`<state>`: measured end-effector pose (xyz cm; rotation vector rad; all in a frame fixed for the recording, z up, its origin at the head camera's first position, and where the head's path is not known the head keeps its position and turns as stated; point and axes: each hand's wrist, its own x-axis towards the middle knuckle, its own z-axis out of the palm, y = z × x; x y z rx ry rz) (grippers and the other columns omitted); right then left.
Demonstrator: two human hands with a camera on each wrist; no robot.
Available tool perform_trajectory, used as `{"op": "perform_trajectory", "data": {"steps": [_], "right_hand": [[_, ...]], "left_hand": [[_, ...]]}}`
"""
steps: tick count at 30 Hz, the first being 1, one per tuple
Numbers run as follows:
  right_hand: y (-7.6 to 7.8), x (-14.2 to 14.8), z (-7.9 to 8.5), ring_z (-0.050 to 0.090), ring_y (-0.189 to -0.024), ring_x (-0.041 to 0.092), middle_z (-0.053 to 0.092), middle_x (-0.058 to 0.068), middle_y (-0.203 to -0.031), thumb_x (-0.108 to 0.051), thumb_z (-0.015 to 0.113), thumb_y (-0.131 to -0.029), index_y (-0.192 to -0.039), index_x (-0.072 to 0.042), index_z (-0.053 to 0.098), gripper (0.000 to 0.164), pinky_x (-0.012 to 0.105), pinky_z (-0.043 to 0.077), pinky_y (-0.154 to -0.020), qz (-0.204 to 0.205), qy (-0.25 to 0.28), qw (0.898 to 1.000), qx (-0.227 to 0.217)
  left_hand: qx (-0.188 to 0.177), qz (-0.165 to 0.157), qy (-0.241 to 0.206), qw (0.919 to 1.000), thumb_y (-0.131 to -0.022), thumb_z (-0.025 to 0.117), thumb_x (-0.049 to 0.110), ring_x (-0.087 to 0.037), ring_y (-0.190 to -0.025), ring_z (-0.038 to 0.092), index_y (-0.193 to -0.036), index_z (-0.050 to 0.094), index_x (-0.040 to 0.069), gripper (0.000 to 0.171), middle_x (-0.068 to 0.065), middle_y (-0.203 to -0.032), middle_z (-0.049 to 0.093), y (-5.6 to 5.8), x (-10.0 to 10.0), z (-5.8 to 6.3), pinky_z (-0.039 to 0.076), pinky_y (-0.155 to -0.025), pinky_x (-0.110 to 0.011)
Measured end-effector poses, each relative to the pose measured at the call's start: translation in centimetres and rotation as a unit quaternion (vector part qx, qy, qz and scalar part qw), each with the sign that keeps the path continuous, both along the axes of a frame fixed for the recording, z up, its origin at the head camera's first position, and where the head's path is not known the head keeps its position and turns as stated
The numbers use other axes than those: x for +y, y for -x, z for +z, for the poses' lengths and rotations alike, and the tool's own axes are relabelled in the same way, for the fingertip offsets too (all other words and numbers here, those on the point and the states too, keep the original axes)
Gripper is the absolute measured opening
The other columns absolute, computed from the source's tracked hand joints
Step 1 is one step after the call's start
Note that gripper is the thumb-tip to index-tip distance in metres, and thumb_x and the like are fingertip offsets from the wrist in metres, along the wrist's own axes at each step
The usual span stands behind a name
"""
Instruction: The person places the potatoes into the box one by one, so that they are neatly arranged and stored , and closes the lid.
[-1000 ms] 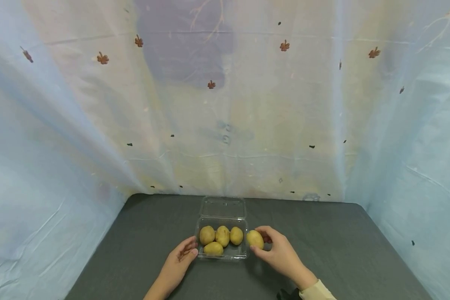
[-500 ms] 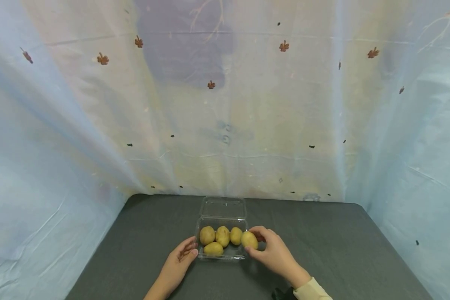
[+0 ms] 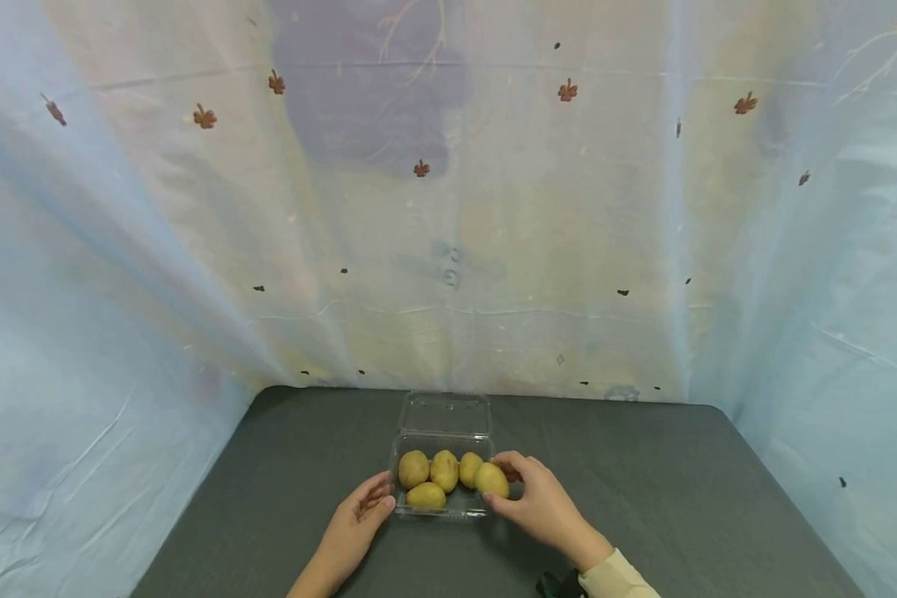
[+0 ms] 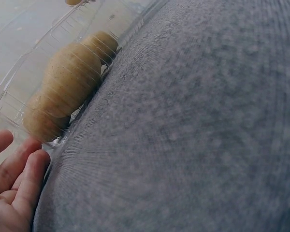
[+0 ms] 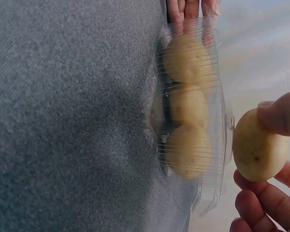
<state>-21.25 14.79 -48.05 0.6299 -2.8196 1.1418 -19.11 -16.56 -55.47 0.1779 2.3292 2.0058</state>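
My right hand (image 3: 541,507) pinches a yellow potato (image 3: 492,481) between thumb and fingers, above the right side of a clear plastic clamshell box (image 3: 463,513). In the right wrist view, the held potato (image 5: 257,147) is level with the box's rim. Several potatoes lie inside: three in a back row, such as the middle potato (image 3: 444,471), and a front-left potato (image 3: 425,497). The held one partly hides the back-right potato (image 3: 470,469). At the box's left end, my left hand (image 3: 355,527) rests its fingertips (image 4: 37,157) against the wall, fingers loosely bent.
The box's lid (image 3: 445,414) stands open at the back. A dark grey cloth covers the table (image 3: 643,473). Behind and at both sides hangs a pale patterned curtain (image 3: 508,249). A black strap (image 3: 559,585) shows by the right sleeve (image 3: 616,575).
My right hand has moved left with the potato, from beside the box's right wall to over its right side. The left hand and the box have stayed put.
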Motion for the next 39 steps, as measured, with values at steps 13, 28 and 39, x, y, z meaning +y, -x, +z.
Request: {"op": "perform_trajectory", "data": {"steps": [13, 28, 39], "right_hand": [[0.8, -0.7, -0.2, 0.056, -0.096, 0.015, 0.058, -0.012, -0.105, -0.047, 0.071, -0.086, -0.124, -0.023, 0.058, 0.047, 0.037, 0.05, -0.077, 0.002, -0.017, 1.0, 0.004], [1.6, -1.7, -0.5, 0.048, -0.088, 0.015, 0.055, -0.016, -0.102, -0.049, 0.07, -0.086, -0.122, -0.03, 0.063, 0.041, 0.033, 0.036, -0.073, 0.065, -0.057, 0.996, 0.008], [2.7, -1.5, -0.3, 0.044, -0.09, 0.019, 0.06, -0.016, -0.107, -0.048, 0.069, -0.087, -0.125, -0.026, 0.063, 0.045, 0.037, 0.03, -0.075, 0.111, -0.043, 0.99, -0.07]], "left_hand": [[-0.003, 0.002, -0.001, 1.0, -0.097, 0.06, 0.033, -0.029, -0.126, 0.049, -0.144, 0.043, 0.008, 0.055, -0.015, -0.135, 0.053, -0.1, 0.0, 0.0, 0.044, -0.096, -0.024], [0.0, -0.002, -0.004, 1.0, -0.097, 0.06, 0.031, -0.029, -0.126, 0.048, -0.144, 0.043, 0.007, 0.055, -0.015, -0.134, 0.053, -0.1, 0.1, 0.1, 0.044, -0.096, -0.023], [-0.004, -0.003, -0.006, 1.0, -0.097, 0.06, 0.032, -0.029, -0.127, 0.048, -0.145, 0.042, 0.008, 0.056, -0.015, -0.135, 0.053, -0.1, 0.1, 0.2, 0.044, -0.096, -0.023]]}}
